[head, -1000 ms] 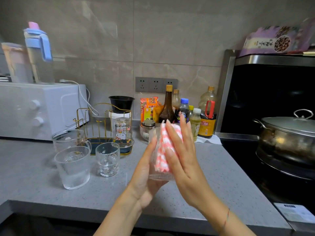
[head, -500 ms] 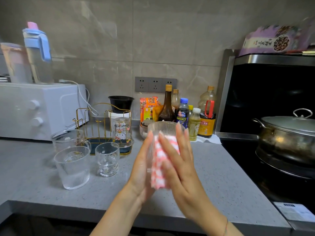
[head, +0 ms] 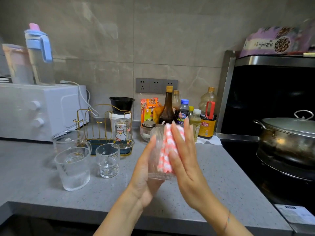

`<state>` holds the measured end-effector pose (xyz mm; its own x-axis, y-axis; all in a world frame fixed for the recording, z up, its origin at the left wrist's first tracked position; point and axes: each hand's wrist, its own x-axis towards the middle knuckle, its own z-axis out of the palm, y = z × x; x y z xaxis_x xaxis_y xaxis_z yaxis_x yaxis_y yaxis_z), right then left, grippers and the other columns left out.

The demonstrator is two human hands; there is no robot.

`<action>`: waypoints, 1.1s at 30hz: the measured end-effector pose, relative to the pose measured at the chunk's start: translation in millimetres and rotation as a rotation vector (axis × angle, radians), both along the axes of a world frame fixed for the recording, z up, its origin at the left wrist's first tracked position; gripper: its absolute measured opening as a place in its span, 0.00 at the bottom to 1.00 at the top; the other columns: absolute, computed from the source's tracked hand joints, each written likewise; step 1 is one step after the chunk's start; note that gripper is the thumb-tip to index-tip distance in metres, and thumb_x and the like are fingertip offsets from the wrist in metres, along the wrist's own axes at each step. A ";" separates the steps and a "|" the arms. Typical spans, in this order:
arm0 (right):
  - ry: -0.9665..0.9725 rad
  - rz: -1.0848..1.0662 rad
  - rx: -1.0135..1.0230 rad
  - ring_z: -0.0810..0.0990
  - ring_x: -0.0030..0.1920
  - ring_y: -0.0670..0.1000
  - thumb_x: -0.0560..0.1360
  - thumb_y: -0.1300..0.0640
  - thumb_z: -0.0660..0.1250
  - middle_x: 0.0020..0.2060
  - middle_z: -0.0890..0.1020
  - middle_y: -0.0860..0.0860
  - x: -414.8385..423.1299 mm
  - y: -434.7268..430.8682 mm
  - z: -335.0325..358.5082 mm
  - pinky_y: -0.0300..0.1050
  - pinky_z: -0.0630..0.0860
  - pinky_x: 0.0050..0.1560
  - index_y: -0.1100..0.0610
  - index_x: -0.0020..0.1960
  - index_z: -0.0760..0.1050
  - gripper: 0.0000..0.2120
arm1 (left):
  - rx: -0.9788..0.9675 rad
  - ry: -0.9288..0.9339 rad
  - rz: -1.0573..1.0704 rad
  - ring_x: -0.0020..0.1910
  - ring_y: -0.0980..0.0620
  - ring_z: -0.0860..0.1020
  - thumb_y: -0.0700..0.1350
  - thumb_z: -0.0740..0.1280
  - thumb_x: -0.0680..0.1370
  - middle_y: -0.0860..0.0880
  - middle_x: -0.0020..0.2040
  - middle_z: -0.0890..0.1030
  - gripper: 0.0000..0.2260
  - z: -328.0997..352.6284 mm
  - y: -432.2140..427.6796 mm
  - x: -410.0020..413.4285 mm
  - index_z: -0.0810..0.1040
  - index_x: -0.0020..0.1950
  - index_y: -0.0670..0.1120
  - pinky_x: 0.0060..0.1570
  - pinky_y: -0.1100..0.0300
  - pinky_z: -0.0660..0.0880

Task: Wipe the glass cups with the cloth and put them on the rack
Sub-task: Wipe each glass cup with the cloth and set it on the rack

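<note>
Cloth (head: 166, 150) and the flat, straight-fingered right hand (head: 184, 160) pressing it have slid up the clear ribbed glass cup (head: 155, 147) toward its rim since half a second ago. The left hand (head: 144, 174) grips the cup above the counter's (head: 216, 169) middle. Its right side is hidden by cloth. Farther left, three cups (head: 73, 167) stand by the gold rack (head: 100, 128).

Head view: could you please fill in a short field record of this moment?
Left hand: holds ribbed glass cup
Right hand: flat, presses pink-white cloth against the cup
Rack: one printed glass on it
Counter: ribbed tumbler, small glass, glass mug stand left of the hands
</note>
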<state>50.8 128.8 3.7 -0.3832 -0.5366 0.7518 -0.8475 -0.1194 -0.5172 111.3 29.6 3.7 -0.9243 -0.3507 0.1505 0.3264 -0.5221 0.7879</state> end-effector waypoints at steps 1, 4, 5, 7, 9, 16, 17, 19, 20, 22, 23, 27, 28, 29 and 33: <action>0.007 0.007 0.013 0.36 0.76 0.42 0.80 0.40 0.46 0.75 0.40 0.34 4.1 -0.1 -4.5 0.49 0.43 0.73 0.37 0.75 0.49 0.24 | 0.025 -0.002 -0.011 0.61 0.44 0.79 0.61 0.62 0.77 0.42 0.62 0.81 0.25 -0.6 -1.3 -1.4 0.81 0.63 0.46 0.61 0.47 0.72; 0.063 0.024 0.044 0.36 0.76 0.44 0.80 0.42 0.47 0.76 0.40 0.36 17.0 0.6 -17.4 0.52 0.41 0.73 0.39 0.75 0.48 0.24 | 0.108 0.020 -0.098 0.62 0.42 0.79 0.65 0.60 0.75 0.40 0.61 0.80 0.30 0.8 -5.0 -3.1 0.83 0.58 0.42 0.68 0.46 0.69; 0.070 0.026 0.057 0.35 0.76 0.44 0.80 0.41 0.47 0.75 0.40 0.36 20.8 1.5 -20.4 0.50 0.40 0.73 0.38 0.75 0.47 0.24 | 0.116 0.031 -0.115 0.58 0.43 0.80 0.66 0.59 0.75 0.40 0.58 0.82 0.31 2.1 -5.6 -4.2 0.84 0.55 0.42 0.67 0.46 0.70; 0.068 0.019 0.087 0.34 0.75 0.42 0.79 0.38 0.46 0.74 0.38 0.34 26.6 2.9 -24.3 0.44 0.38 0.72 0.34 0.74 0.45 0.24 | 0.132 0.053 -0.119 0.53 0.43 0.82 0.66 0.59 0.74 0.40 0.55 0.83 0.31 5.2 -5.8 -5.6 0.84 0.56 0.42 0.64 0.47 0.73; 0.071 0.006 0.089 0.34 0.75 0.42 0.79 0.37 0.45 0.75 0.39 0.33 28.0 3.5 -25.2 0.38 0.37 0.72 0.33 0.74 0.46 0.24 | 0.129 0.044 -0.111 0.54 0.42 0.81 0.67 0.60 0.72 0.39 0.57 0.82 0.33 7.3 -4.3 -5.6 0.81 0.61 0.41 0.62 0.47 0.74; 0.137 -0.045 0.054 0.35 0.76 0.44 0.80 0.40 0.46 0.76 0.41 0.36 15.7 -1.3 -12.3 0.46 0.40 0.72 0.38 0.75 0.51 0.23 | 0.063 0.035 -0.074 0.51 0.46 0.84 0.62 0.54 0.79 0.40 0.55 0.84 0.28 7.2 -5.2 -3.9 0.86 0.53 0.42 0.53 0.54 0.80; 0.148 -0.063 0.044 0.35 0.76 0.45 0.80 0.41 0.47 0.76 0.41 0.36 12.8 -2.3 -9.6 0.48 0.41 0.72 0.38 0.75 0.52 0.23 | 0.035 0.026 -0.049 0.51 0.47 0.84 0.60 0.55 0.79 0.41 0.54 0.84 0.27 6.0 -5.3 -4.0 0.85 0.53 0.42 0.51 0.55 0.81; 0.140 -0.079 0.028 0.34 0.75 0.44 0.80 0.43 0.49 0.76 0.41 0.36 6.4 -3.1 -1.6 0.46 0.41 0.71 0.37 0.75 0.52 0.23 | -0.024 -0.010 0.019 0.53 0.47 0.84 0.58 0.55 0.80 0.43 0.55 0.84 0.24 4.4 -4.9 -2.3 0.83 0.56 0.44 0.51 0.54 0.80; 0.132 -0.081 0.019 0.35 0.75 0.43 0.80 0.43 0.49 0.76 0.42 0.35 3.0 -3.6 3.1 0.45 0.41 0.70 0.37 0.74 0.53 0.23 | -0.036 -0.027 0.036 0.55 0.47 0.83 0.59 0.56 0.80 0.43 0.56 0.84 0.23 3.9 -4.1 -0.9 0.83 0.58 0.46 0.54 0.51 0.78; 0.100 -0.072 0.001 0.35 0.75 0.42 0.79 0.44 0.50 0.75 0.42 0.35 -1.8 -4.5 10.7 0.42 0.42 0.70 0.37 0.74 0.55 0.23 | -0.032 -0.042 0.034 0.59 0.45 0.81 0.61 0.56 0.80 0.44 0.59 0.83 0.22 0.5 -3.4 -0.2 0.82 0.61 0.50 0.62 0.45 0.73; 0.082 -0.065 -0.007 0.36 0.75 0.41 0.79 0.43 0.50 0.75 0.42 0.34 -3.1 -4.7 12.8 0.42 0.42 0.70 0.37 0.74 0.55 0.23 | -0.035 -0.034 0.026 0.60 0.44 0.80 0.61 0.56 0.79 0.45 0.60 0.83 0.22 -1.2 -2.5 -0.1 0.81 0.63 0.51 0.64 0.43 0.71; 0.105 -0.072 -0.018 0.37 0.76 0.42 0.79 0.43 0.50 0.75 0.43 0.34 -2.2 -5.4 13.3 0.41 0.43 0.70 0.36 0.74 0.53 0.23 | -0.098 0.047 0.010 0.54 0.48 0.83 0.60 0.58 0.78 0.46 0.55 0.85 0.19 3.7 5.0 2.8 0.80 0.60 0.53 0.55 0.49 0.79; 0.112 -0.070 -0.017 0.38 0.76 0.42 0.80 0.44 0.49 0.76 0.44 0.35 -0.7 -5.3 12.4 0.42 0.44 0.70 0.36 0.74 0.53 0.23 | -0.094 0.060 0.012 0.54 0.48 0.83 0.60 0.58 0.78 0.46 0.55 0.85 0.19 6.0 6.7 3.7 0.81 0.58 0.53 0.53 0.50 0.80; 0.113 -0.062 -0.016 0.38 0.76 0.43 0.80 0.44 0.49 0.76 0.44 0.35 0.7 -5.2 11.3 0.42 0.44 0.70 0.36 0.74 0.53 0.23 | -0.078 0.061 0.010 0.54 0.48 0.83 0.61 0.58 0.77 0.46 0.55 0.85 0.19 7.2 7.5 3.4 0.82 0.57 0.53 0.53 0.50 0.79; 0.119 -0.018 0.018 0.39 0.77 0.46 0.81 0.43 0.48 0.77 0.46 0.38 10.5 -2.1 -3.7 0.40 0.41 0.75 0.39 0.75 0.56 0.22 | 0.037 0.047 -0.015 0.53 0.47 0.83 0.64 0.57 0.75 0.43 0.54 0.84 0.26 8.5 6.3 -0.8 0.87 0.51 0.48 0.53 0.51 0.80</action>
<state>61.3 126.7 -0.1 -0.3013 -0.5440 0.7831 -0.9051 -0.0953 -0.4144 110.5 36.0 12.2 -0.9217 -0.3432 0.1807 0.3543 -0.5557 0.7521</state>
